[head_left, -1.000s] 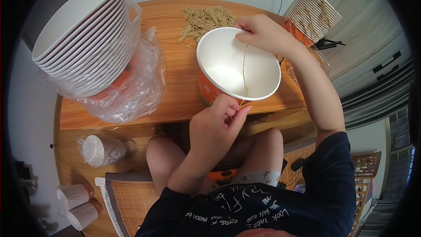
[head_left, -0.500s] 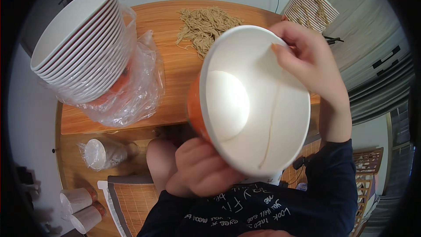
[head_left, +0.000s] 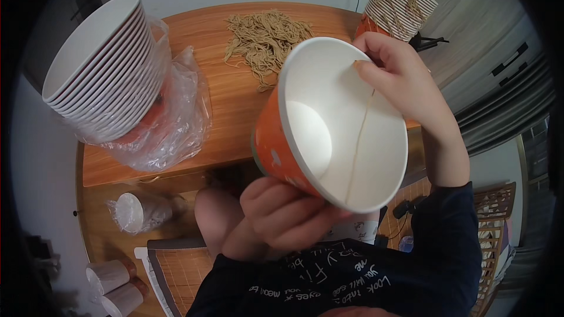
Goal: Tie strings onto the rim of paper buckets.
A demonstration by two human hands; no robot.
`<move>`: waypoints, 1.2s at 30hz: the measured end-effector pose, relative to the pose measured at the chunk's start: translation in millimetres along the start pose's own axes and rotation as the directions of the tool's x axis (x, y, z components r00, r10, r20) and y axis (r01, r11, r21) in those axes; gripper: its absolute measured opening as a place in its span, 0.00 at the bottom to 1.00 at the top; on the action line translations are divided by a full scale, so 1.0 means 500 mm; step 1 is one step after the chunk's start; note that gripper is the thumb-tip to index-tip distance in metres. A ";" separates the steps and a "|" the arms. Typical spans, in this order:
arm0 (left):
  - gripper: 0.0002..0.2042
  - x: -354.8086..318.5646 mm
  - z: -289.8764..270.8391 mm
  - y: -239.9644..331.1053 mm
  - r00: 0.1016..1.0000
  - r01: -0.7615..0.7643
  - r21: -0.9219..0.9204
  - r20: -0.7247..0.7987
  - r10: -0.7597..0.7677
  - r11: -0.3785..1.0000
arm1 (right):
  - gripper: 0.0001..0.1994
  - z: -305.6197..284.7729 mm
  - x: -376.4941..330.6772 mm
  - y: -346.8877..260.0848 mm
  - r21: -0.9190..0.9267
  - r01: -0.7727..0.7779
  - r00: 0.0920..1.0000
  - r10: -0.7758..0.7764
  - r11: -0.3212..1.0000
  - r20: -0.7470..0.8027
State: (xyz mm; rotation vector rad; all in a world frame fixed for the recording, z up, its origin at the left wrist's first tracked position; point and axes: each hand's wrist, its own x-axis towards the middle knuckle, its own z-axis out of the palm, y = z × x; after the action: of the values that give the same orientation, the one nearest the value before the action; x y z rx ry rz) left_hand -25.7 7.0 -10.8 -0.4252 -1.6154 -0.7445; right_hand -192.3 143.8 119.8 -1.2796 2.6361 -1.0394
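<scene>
A large paper bucket (head_left: pixel 376 158), orange outside and white inside, is tilted toward me above the table's front edge. My right hand (head_left: pixel 393 76) grips its far right rim, thumb inside and fingers outside. From near that thumb a thin tan string (head_left: pixel 358 144) runs down across the inner wall to the near rim. Below the bucket's lower left side, my left hand (head_left: pixel 288 211) is closed against the orange wall; its fingertips are partly hidden. Behind the bucket lies a loose heap of tan strings (head_left: pixel 264 41) on the wooden table (head_left: pixel 217 91).
A tall stack of nested paper buckets (head_left: pixel 111 70) in clear plastic stands at the table's left. Another stack (head_left: pixel 405 6), with strings draped over it, stands at the far right. Wrapped white cup stacks (head_left: pixel 141 211) are on the floor at left. A wicker rack (head_left: pixel 490 223) is at right.
The bucket has tilted, and more of its orange side shows. Both hands keep hold of it, the right having shifted slightly left. The whole view has shifted a little.
</scene>
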 end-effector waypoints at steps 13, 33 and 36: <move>0.61 -0.037 0.008 -0.078 0.913 0.396 -0.032 0.119 -0.390 0.918 | 0.07 0.027 0.028 0.010 -0.109 -0.024 0.998 0.030 0.994 0.054; 0.29 0.009 -0.029 -0.064 0.969 0.109 0.147 0.207 -0.139 0.983 | 0.10 0.077 0.011 0.039 -0.057 -0.123 0.984 0.129 0.991 0.121; 0.32 0.006 -0.028 -0.071 0.955 0.138 0.159 0.241 -0.174 0.978 | 0.11 0.091 0.010 0.042 -0.102 -0.121 0.982 0.134 0.987 0.134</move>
State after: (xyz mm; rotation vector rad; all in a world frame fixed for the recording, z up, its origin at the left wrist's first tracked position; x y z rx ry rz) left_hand -39.0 -28.5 -15.1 -0.3009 -1.9477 -0.7103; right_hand -196.2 124.5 73.5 -1.1358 2.6468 -0.7867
